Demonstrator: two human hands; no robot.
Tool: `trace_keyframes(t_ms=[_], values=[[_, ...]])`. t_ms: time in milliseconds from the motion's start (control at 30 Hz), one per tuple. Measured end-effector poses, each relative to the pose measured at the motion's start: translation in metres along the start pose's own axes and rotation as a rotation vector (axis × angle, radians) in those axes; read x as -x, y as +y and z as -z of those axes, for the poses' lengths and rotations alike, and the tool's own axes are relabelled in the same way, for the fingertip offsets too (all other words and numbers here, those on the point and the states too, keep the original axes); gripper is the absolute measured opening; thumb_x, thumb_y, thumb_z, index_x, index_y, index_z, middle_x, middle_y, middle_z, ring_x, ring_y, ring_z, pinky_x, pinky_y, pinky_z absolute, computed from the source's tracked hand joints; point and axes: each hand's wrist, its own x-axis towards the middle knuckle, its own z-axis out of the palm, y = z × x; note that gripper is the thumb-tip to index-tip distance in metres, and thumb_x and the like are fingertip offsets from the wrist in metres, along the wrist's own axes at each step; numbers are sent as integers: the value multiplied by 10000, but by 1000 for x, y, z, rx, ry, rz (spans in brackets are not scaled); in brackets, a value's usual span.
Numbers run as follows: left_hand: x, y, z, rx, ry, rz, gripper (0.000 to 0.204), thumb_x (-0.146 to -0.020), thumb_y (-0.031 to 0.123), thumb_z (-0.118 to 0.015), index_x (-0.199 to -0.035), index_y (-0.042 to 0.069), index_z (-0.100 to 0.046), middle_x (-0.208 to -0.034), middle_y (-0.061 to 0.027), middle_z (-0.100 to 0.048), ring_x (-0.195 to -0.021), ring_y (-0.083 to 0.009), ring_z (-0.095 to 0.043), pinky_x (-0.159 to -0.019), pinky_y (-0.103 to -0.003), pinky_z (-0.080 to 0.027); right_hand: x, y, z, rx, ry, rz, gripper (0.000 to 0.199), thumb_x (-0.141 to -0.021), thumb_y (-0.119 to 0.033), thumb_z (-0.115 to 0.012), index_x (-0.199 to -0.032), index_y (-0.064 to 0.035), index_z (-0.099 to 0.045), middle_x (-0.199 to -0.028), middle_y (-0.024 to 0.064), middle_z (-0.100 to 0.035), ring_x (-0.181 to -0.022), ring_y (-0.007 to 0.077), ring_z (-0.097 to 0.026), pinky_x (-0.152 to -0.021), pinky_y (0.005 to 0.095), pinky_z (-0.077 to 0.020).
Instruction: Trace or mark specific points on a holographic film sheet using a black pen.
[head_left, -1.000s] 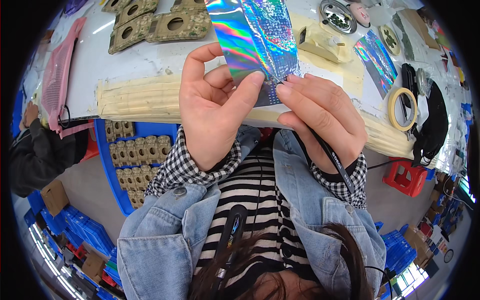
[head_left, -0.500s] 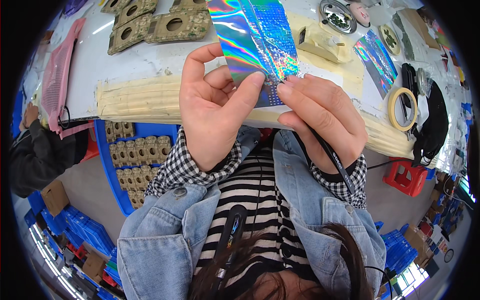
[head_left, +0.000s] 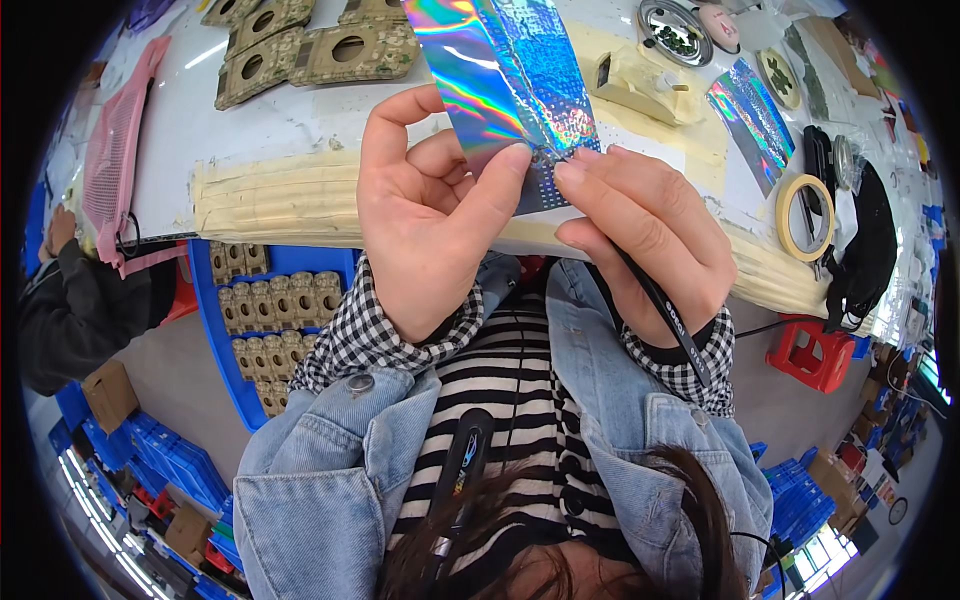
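Observation:
My left hand [head_left: 425, 215] pinches the lower part of a shiny holographic sticker sheet [head_left: 480, 85] between thumb and fingers, holding it up above the near edge of the table. The sheet carries rows of tiny marks at its right side and bottom. My right hand [head_left: 655, 220] is closed round black tweezers [head_left: 662, 305], whose rear end points down toward my cuff. Its fingertips meet the sheet's lower right edge, close to my left thumb. The tweezers' tips are hidden or too small to make out.
Camouflage-patterned parts [head_left: 355, 50] lie at the far left of the table; more fill a blue tray [head_left: 225, 345] below. To the right are a taped block [head_left: 645, 85], a second holographic sheet [head_left: 752, 125], a tape roll [head_left: 783, 220] and a round dish [head_left: 645, 18] of small green pieces.
The top of the sheet has tilted a little to the left. Both hands stay almost in place, with my right fingertips shifting slightly at its edge.

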Motion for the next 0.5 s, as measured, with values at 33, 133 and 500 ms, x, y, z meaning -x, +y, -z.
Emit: trace_keyframes(t_ms=[33,133,500], values=[[0,0,0,4,-2,0,465,-813,-91,-577,-1184,-3,-311,-969,-161,-645,-892,-147,-623,-765,-235,-512,0,0,1,-10,-15,-8,329,-707,-75,-709,-1022,1,-649,-945,148,-650,-878,284,-618,-789,347,-500],[-1,0,0,11,-4,2,463,-813,-89,-579,-1183,-6,-312,-961,-161,-647,-890,-149,-625,-760,-233,-512,1,0,1,-13,-14,-9,335,-706,-72,-708,-1028,-1,-647,-947,146,-649,-884,284,-616,-793,348,-498],[-2,1,-1,20,22,69,462,-821,-45,-602,-1188,5,-324,-959,-144,-640,-846,-139,-628,-711,-233,-523,1,1,1,-20,2,7,334,-698,-83,-713,-1017,-6,-650,-920,135,-645,-877,278,-618,-789,357,-502]])
